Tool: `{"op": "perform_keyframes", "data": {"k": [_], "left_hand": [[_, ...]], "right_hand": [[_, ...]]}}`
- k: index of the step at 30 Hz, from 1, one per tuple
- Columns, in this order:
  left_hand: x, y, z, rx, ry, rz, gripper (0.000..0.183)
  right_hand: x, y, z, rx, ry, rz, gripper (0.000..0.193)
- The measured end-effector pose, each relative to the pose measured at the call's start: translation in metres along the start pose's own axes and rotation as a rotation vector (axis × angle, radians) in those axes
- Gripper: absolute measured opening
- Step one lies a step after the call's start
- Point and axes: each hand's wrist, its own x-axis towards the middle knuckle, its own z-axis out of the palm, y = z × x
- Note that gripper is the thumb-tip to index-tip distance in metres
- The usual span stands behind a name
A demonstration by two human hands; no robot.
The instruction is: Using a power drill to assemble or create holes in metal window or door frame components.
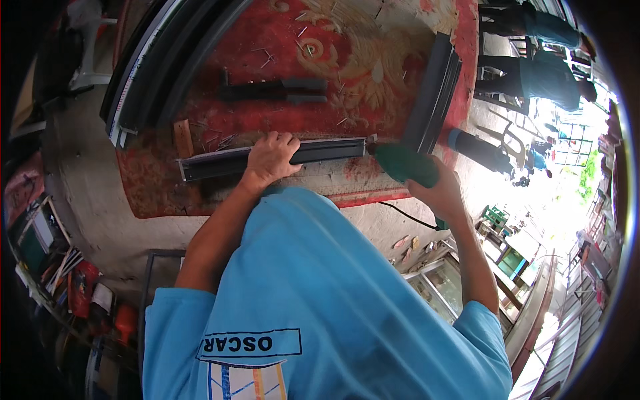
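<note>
My left hand point(272, 158) is wrapped over a short black profile bar point(333, 151) and presses it on the red patterned carpet point(143, 190). The bar lies crosswise, close to the carpet's near edge. My right hand point(437, 190) grips a green corded power drill point(403, 165), slightly blurred. The drill's front end points left, close to the bar's right end; I cannot tell whether they touch. A black cable point(410, 215) runs by the drill's lower end.
Long black profiles point(177, 60) lie at the far left. More black profile pieces point(433, 93) rest at the right, beyond the drill. A dark blurred piece point(273, 89) and a small wood block point(183, 138) lie ahead. Two people point(540, 73) stand at far right.
</note>
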Motion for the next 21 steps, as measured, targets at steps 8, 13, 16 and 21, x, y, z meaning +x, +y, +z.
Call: {"op": "perform_keyframes", "data": {"k": [8, 13, 16, 21], "left_hand": [[0.0, -0.001, 0.003, -0.01, -0.02, -0.006, 0.054], [0.0, -0.001, 0.004, -0.004, -0.015, 0.008, 0.055], [0.001, -0.001, 0.003, -0.007, -0.009, 0.014, 0.054], [0.003, -0.001, -0.001, 0.014, 0.007, -0.011, 0.053]], "right_hand": [[-0.018, 0.036, 0.023, 0.058, 0.098, -0.069, 0.062], [-0.02, 0.037, 0.025, 0.058, 0.066, -0.134, 0.065], [-0.018, 0.031, 0.019, -0.058, 0.022, -0.141, 0.067], [-0.011, 0.014, 0.026, -0.379, 0.054, -0.246, 0.07]]}}
